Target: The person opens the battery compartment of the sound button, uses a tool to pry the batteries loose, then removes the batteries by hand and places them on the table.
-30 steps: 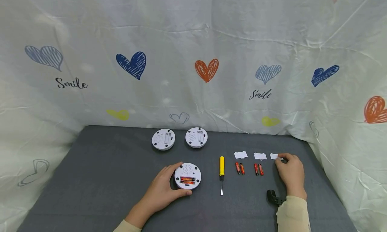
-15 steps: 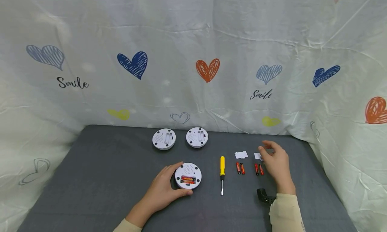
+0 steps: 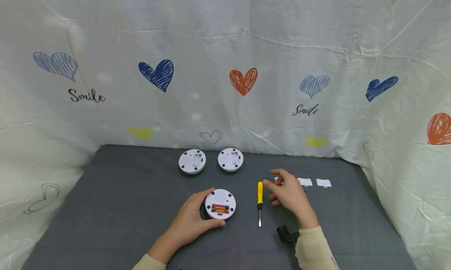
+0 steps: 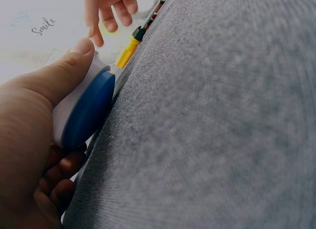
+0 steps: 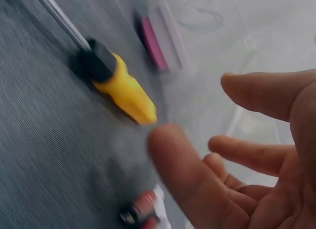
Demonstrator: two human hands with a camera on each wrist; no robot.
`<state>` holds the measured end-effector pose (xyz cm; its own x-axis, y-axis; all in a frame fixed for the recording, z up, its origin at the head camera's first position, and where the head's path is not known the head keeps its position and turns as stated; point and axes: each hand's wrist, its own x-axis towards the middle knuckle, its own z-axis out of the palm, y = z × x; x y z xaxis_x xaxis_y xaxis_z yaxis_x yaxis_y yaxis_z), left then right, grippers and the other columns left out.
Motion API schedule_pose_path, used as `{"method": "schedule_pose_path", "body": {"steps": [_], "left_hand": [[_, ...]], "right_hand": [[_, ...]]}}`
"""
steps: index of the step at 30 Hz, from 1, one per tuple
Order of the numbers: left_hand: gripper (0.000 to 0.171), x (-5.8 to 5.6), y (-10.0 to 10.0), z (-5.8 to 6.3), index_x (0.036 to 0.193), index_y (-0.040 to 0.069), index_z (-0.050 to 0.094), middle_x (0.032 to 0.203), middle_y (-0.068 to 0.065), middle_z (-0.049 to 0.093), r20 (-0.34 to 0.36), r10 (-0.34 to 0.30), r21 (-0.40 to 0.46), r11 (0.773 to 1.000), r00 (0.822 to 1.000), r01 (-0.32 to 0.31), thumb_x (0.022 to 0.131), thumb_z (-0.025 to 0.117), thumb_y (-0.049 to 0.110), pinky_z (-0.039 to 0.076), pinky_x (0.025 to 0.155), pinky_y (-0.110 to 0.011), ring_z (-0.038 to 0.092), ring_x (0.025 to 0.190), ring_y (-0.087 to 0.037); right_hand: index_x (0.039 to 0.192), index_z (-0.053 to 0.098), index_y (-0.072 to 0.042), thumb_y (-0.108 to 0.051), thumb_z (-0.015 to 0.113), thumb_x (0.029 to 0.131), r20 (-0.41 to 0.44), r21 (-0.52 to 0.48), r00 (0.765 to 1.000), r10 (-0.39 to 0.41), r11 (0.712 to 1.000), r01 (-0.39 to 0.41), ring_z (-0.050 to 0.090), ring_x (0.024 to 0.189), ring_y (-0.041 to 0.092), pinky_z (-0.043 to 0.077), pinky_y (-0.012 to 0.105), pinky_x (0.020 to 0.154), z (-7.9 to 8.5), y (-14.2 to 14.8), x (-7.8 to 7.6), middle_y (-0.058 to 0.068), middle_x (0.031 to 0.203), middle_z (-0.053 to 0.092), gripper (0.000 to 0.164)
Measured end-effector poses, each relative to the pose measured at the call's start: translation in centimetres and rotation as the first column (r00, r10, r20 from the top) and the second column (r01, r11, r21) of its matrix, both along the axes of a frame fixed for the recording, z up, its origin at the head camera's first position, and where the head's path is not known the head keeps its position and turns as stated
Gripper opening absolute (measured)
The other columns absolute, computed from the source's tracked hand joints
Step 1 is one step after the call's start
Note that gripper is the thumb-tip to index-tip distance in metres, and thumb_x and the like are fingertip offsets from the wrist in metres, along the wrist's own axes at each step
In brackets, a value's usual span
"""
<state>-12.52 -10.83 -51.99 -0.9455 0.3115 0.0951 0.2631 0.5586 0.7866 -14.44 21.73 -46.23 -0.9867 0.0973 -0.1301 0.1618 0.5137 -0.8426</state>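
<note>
My left hand (image 3: 192, 219) grips a round white device (image 3: 220, 197) by its rim, thumb at the near side and fingers at the far side. Two red batteries (image 3: 220, 209) lie in its uncovered compartment; the left wrist view shows the blue side of the device (image 4: 91, 110). Just right of a screwdriver (image 3: 260, 193) with a yellow handle, my right hand (image 3: 289, 191) hovers with spread fingers and holds nothing. In the right wrist view the screwdriver handle (image 5: 131, 95) lies apart from the fingers. Behind this hand a white battery cover is partly hidden, and so are the loose batteries.
Two more white devices (image 3: 192, 161) (image 3: 230, 159) stand at the back with their compartments uncovered. White covers (image 3: 304, 182) (image 3: 323, 182) lie to the right on the grey cloth (image 3: 105, 207). A printed white curtain (image 3: 197, 66) hangs behind. One loose red battery (image 5: 144, 203) shows low in the right wrist view.
My right hand has left the rightmost cover and swept left, past the other covers, to beside the screwdriver. The cover stayed on the cloth. My left hand keeps its grip on the device.
</note>
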Motion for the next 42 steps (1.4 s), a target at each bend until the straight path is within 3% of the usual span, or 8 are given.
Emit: {"method": "schedule_pose_path", "body": {"steps": [8,16,23,31,35,38,40,42], "left_hand": [[0.106,-0.1,0.0,-0.3,0.158,0.015,0.057,0.148,-0.003,0.064,-0.017,-0.003,-0.002,1.000,1.000,0.003,0.070,0.102,0.055,0.048,0.113,-0.056,0.059,0.137,-0.026],[0.106,0.0,-0.1,-0.2,0.158,0.016,0.057,0.147,-0.003,0.064,-0.013,-0.003,0.004,1.000,1.000,0.003,0.071,0.102,0.055,0.048,0.113,-0.057,0.059,0.137,-0.027],[0.106,0.0,0.0,-0.3,0.158,0.016,0.057,0.144,-0.001,0.065,-0.025,-0.004,0.004,1.000,1.000,0.004,0.070,0.103,0.053,0.049,0.111,-0.056,0.060,0.133,-0.025],[0.107,-0.1,0.0,-0.3,0.159,0.016,0.057,0.143,-0.002,0.065,-0.026,-0.007,-0.002,1.000,1.000,0.007,0.070,0.103,0.053,0.050,0.110,-0.056,0.061,0.132,-0.025],[0.107,0.0,0.0,-0.3,0.159,0.016,0.056,0.144,-0.002,0.065,-0.021,-0.009,-0.007,1.000,1.000,0.009,0.070,0.103,0.054,0.049,0.111,-0.056,0.061,0.133,-0.025],[0.108,0.0,0.0,-0.3,0.160,0.016,0.056,0.145,-0.003,0.064,-0.019,-0.010,-0.007,1.000,1.000,0.010,0.070,0.103,0.053,0.048,0.112,-0.057,0.060,0.134,-0.027],[0.108,-0.1,0.0,-0.2,0.160,0.016,0.055,0.146,-0.004,0.064,-0.019,-0.010,-0.006,1.000,1.000,0.010,0.070,0.103,0.052,0.048,0.112,-0.057,0.059,0.135,-0.027],[0.108,-0.1,0.1,-0.2,0.160,0.016,0.055,0.147,-0.005,0.064,-0.020,-0.007,-0.007,1.000,1.000,0.007,0.071,0.103,0.051,0.048,0.112,-0.057,0.059,0.136,-0.028]], "right_hand": [[0.147,0.060,-0.004,-0.031,0.086,0.097,0.111,0.048,0.993,0.036,0.998,-0.041,0.070,0.057,0.023,0.061,0.039,0.053,-1.0,-2.1,0.3,0.012,0.094,0.066,0.063],[0.146,0.056,0.003,-0.027,0.091,0.092,0.145,0.130,0.989,0.031,0.990,-0.050,0.066,0.049,0.020,0.058,0.036,0.048,-1.3,-3.6,0.4,0.010,0.085,0.065,0.071],[0.142,0.058,0.007,-0.014,0.093,0.088,0.101,0.189,0.994,0.051,0.979,-0.070,0.063,0.046,0.019,0.056,0.035,0.046,-1.6,-4.2,0.5,0.009,0.090,0.066,0.067],[0.147,0.058,0.005,-0.006,0.082,0.094,0.054,0.199,0.994,0.098,0.974,-0.107,0.061,0.043,0.019,0.055,0.035,0.042,-1.7,-4.2,0.5,0.009,0.094,0.067,0.059],[0.146,0.057,0.004,-0.002,0.078,0.095,0.004,0.101,0.998,0.067,0.993,-0.068,0.062,0.044,0.020,0.056,0.037,0.043,-1.6,-3.9,0.2,0.012,0.100,0.065,0.055],[0.145,0.056,0.005,0.003,0.075,0.094,-0.052,-0.080,0.998,0.025,0.996,-0.029,0.066,0.052,0.023,0.059,0.041,0.046,-1.5,-3.8,-0.1,0.017,0.108,0.063,0.054],[0.145,0.055,0.007,0.006,0.075,0.093,-0.089,-0.220,0.996,0.002,0.975,-0.021,0.071,0.059,0.026,0.061,0.044,0.049,-1.3,-4.0,-0.2,0.020,0.112,0.062,0.055],[0.145,0.052,0.010,0.008,0.074,0.094,-0.121,-0.351,0.993,-0.005,0.936,-0.038,0.075,0.068,0.031,0.062,0.046,0.053,-1.1,-4.3,-0.1,0.024,0.117,0.059,0.055]]}}
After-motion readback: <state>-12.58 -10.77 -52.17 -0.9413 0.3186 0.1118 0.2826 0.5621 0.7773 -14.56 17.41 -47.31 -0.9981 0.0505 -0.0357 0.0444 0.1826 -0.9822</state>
